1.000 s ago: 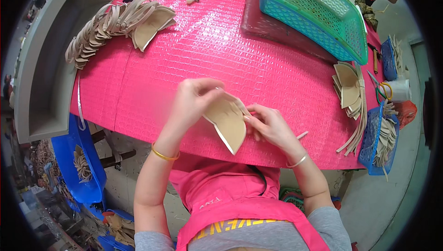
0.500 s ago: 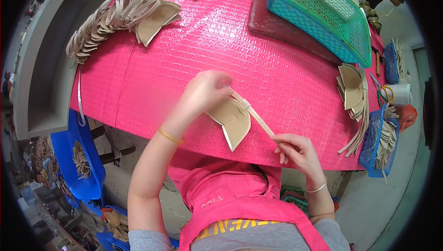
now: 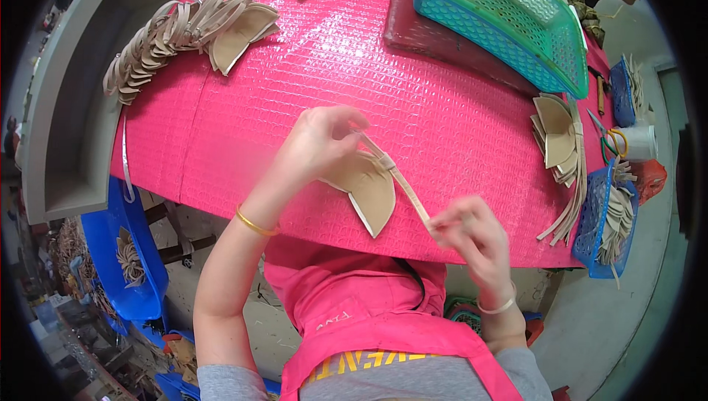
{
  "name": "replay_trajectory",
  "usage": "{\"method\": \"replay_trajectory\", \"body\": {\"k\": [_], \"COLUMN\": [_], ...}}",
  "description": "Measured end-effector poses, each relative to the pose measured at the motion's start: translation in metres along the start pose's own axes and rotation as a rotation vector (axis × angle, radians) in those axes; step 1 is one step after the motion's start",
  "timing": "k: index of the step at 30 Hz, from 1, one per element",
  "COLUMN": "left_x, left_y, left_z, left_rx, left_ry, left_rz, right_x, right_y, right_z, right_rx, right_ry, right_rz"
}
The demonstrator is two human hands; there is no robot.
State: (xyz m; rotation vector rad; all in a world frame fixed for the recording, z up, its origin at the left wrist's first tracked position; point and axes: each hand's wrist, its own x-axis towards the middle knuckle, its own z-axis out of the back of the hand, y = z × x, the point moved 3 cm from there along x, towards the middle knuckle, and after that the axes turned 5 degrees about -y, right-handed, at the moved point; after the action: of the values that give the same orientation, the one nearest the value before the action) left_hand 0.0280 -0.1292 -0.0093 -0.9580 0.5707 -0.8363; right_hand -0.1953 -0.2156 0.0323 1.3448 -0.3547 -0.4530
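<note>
Left hand [image 3: 318, 143]: at ten o'clock of the two-lobed, pale-edged, leather-like beige panel [image 3: 375, 193]; fingertips pinch the upper end of the long, narrow beige strap [image 3: 411, 198]; whether they grip the panel too, we cannot tell.
Panel: over the glossy pink table cover [image 3: 254, 102], towards its six o'clock edge.
Strap: stretched straight towards four o'clock.
Right hand [image 3: 472, 235]: beside the panel a second ago, now out at the strap's lower end, narrowed on it, though blurred.
Change: we judge the strap is now being drawn out.

The beige piece [image 3: 375, 196] looks matt, the tabletop [image 3: 287, 80] glossy.
</note>
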Motion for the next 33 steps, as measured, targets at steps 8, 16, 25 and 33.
{"method": "replay_trajectory", "body": {"k": [8,16,25,33], "left_x": [-0.014,-0.016,-0.019,-0.039], "left_y": [-0.002,0.002,0.007,-0.040], "left_z": [0.003,0.002,0.001,0.016], "left_rx": [-0.618,-0.591,-0.634,0.258], "left_ry": [0.313,0.205,-0.059,-0.435], "left_rz": [0.258,0.202,0.212,-0.269], "right_x": [0.073,0.073,0.070,0.070], "right_y": [-0.034,-0.041,-0.039,-0.040], "right_z": [-0.062,-0.064,-0.062,-0.054], "right_rx": [0.210,0.148,0.189,0.399], "right_ry": [0.021,0.024,-0.096,-0.006], "right_rz": [-0.276,-0.277,-0.105,-0.211]}}
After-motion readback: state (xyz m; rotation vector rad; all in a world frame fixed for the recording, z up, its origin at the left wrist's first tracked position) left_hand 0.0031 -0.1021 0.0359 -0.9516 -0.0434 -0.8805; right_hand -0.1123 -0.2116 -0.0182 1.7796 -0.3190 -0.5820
